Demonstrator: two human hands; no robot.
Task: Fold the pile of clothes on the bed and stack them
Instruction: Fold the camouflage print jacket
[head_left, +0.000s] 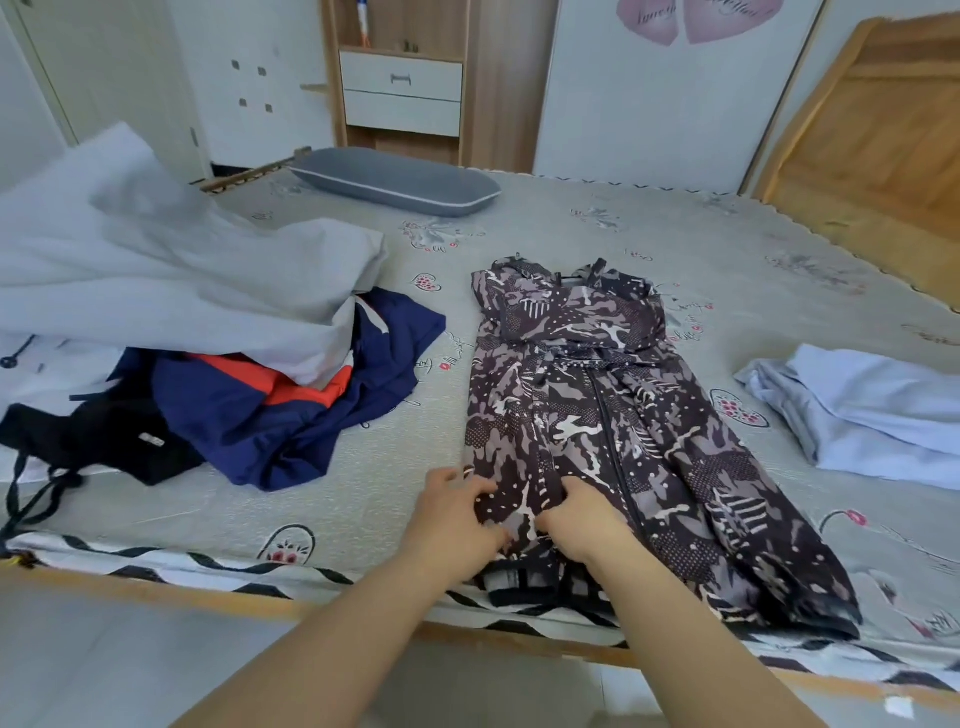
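Bed (597, 228): dress (587, 395), clothes pile (249, 405), pillow (395, 179).

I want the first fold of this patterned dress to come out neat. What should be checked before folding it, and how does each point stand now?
1. Patterned dress lies lengthwise on the bed: ok.
2. Skirt smooth: not ok, bunched near the hem.
3. Left hand and right hand both on the fabric: ok.
4. Hem inside the bed edge: not ok, it overhangs.
5. Folded light blue garment clear of the dress: ok.
6. Waist tie flat: cannot tell.
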